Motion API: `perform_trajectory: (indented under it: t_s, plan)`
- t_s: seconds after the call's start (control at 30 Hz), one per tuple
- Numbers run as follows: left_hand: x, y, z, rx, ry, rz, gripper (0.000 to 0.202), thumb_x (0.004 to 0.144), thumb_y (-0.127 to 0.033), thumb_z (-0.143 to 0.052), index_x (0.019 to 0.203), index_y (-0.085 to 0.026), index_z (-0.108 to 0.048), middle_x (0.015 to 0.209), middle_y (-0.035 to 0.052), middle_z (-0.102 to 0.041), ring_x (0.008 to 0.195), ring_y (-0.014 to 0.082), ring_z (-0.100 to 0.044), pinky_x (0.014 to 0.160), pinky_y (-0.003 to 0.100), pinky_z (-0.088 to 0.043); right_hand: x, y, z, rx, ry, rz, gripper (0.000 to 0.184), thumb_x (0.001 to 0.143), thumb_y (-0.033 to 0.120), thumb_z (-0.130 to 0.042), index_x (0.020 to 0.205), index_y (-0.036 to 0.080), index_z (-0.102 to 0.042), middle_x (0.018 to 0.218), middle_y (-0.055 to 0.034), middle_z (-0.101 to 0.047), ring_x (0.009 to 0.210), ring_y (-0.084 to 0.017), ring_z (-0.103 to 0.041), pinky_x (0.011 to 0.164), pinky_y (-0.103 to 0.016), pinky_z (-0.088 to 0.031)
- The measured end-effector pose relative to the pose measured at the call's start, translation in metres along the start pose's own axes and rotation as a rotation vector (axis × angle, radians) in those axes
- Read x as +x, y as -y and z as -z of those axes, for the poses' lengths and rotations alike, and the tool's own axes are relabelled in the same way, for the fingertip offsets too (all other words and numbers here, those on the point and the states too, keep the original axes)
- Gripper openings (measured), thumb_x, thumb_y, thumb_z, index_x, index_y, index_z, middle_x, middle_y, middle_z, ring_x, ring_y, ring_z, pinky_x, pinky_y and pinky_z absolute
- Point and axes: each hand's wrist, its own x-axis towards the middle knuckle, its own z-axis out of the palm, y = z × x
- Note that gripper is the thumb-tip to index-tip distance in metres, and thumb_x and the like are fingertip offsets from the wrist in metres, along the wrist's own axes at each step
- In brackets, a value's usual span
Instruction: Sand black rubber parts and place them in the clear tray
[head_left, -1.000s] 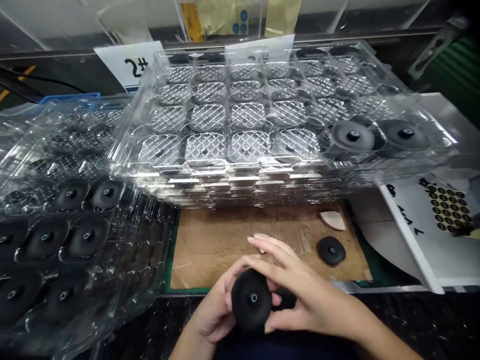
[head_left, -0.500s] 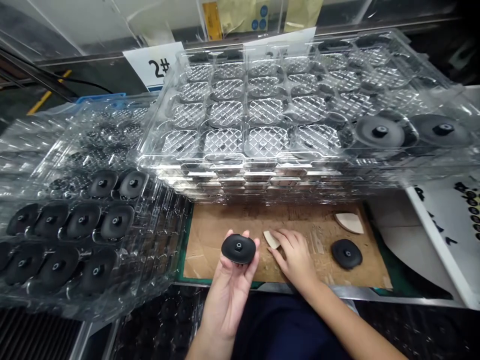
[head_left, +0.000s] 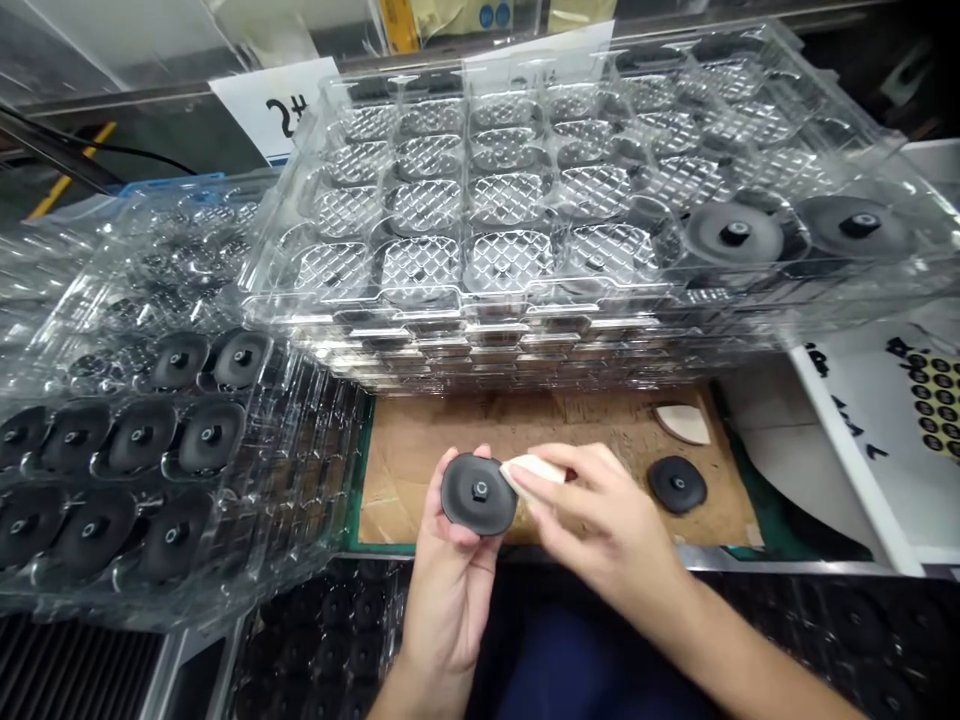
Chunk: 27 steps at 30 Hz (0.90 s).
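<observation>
Behind clear trays (head_left: 450,297) | sign (head_left: 262,110): "2#" | left hand (head_left: 452,585): black disc (head_left: 466,508)

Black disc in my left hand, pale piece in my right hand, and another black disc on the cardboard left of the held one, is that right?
No: the head view shows the other black disc on the cardboard right of the held disc. The left hand does hold that disc, the right hand a pale piece.
</observation>
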Motion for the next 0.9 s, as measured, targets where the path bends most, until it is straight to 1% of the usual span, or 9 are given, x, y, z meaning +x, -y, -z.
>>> perform_trajectory:
  t_s: [0.1,0.17,0.23,0.33,0.47,0.6,0.7,0.83,0.9]
  plan:
    - [-0.002,-0.002,-0.002,0.009,-0.002,0.030,0.050,0.060,-0.025,-0.080,0.107,-0.030,-0.065,0.114,0.0027,-0.069,0.103,0.0219,-0.064,0.084,0.027,-0.054,-0.001,-0.002,0.000,0.035,0.030,0.021,0.029,0.083,0.011,-0.056,0.108,0.021,-0.067,0.104,-0.0072,-0.064,0.084,-0.018,-0.054,0.071,-0.031,-0.051]
    - [-0.003,-0.004,-0.003,0.017,-0.007,0.027,0.048,0.060,-0.022,-0.080,0.105,-0.029,-0.066,0.113,0.0023,-0.070,0.104,0.0208,-0.064,0.085,0.025,-0.053,-0.001,0.000,0.001,0.021,0.030,0.016,0.028,0.083,0.011,-0.056,0.106,0.021,-0.068,0.103,-0.0071,-0.065,0.083,-0.018,-0.054,0.072,-0.031,-0.050]
    - [-0.005,-0.007,-0.004,0.010,-0.014,0.017,0.049,0.057,-0.025,-0.082,0.104,-0.029,-0.066,0.111,0.0018,-0.071,0.104,0.0206,-0.064,0.086,0.024,-0.053,-0.001,0.002,0.002,-0.006,0.016,0.014,0.028,0.083,0.011,-0.057,0.106,0.020,-0.068,0.102,-0.0081,-0.065,0.084,-0.018,-0.054,0.073,-0.032,-0.050]
    - [-0.007,-0.009,-0.005,-0.003,-0.023,0.045,0.051,0.057,-0.027,-0.082,0.104,-0.031,-0.066,0.113,0.0001,-0.070,0.106,0.0236,-0.063,0.086,0.027,-0.054,-0.001,0.005,0.003,0.040,0.016,0.050,0.028,0.082,0.012,-0.057,0.107,0.020,-0.068,0.102,-0.0087,-0.065,0.083,-0.018,-0.055,0.070,-0.030,-0.051]
    - [-0.008,-0.010,-0.007,0.011,-0.015,-0.001,0.048,0.058,-0.023,-0.081,0.104,-0.030,-0.066,0.112,0.0005,-0.070,0.106,0.0200,-0.063,0.087,0.022,-0.052,0.002,0.006,0.004,0.000,0.006,0.016,0.027,0.082,0.011,-0.057,0.104,0.020,-0.069,0.101,-0.0084,-0.065,0.083,-0.018,-0.055,0.071,-0.032,-0.051]
    - [-0.007,-0.012,-0.009,0.016,-0.007,0.005,0.046,0.061,-0.020,-0.079,0.103,-0.034,-0.066,0.112,-0.0021,-0.070,0.104,0.0213,-0.064,0.086,0.026,-0.054,0.004,0.008,0.005,0.034,0.013,0.061,0.027,0.082,0.011,-0.056,0.104,0.019,-0.069,0.102,-0.0094,-0.065,0.082,-0.017,-0.055,0.069,-0.030,-0.052]
    - [-0.006,-0.012,-0.010,0.020,-0.018,-0.024,0.047,0.058,-0.022,-0.081,0.102,-0.031,-0.067,0.110,-0.0004,-0.071,0.105,0.0195,-0.064,0.086,0.021,-0.052,0.003,0.009,0.005,-0.010,0.001,0.027,0.026,0.082,0.011,-0.056,0.103,0.020,-0.070,0.100,-0.0082,-0.066,0.082,-0.018,-0.055,0.070,-0.032,-0.052]
    - [-0.007,-0.013,-0.009,0.006,0.002,0.042,0.047,0.061,-0.016,-0.079,0.103,-0.034,-0.067,0.111,-0.0022,-0.071,0.103,0.0207,-0.065,0.086,0.025,-0.053,0.002,0.010,0.006,0.005,-0.003,0.056,0.027,0.081,0.010,-0.057,0.103,0.018,-0.070,0.102,-0.0105,-0.065,0.082,-0.018,-0.055,0.068,-0.031,-0.053]
    - [-0.006,-0.015,-0.007,0.018,0.015,0.082,0.047,0.062,-0.020,-0.079,0.105,-0.033,-0.067,0.111,-0.0009,-0.071,0.103,0.0208,-0.065,0.086,0.025,-0.054,0.008,0.006,0.007,0.000,0.016,0.048,0.027,0.083,0.012,-0.056,0.105,0.020,-0.069,0.103,-0.0093,-0.065,0.083,-0.018,-0.055,0.070,-0.032,-0.053]
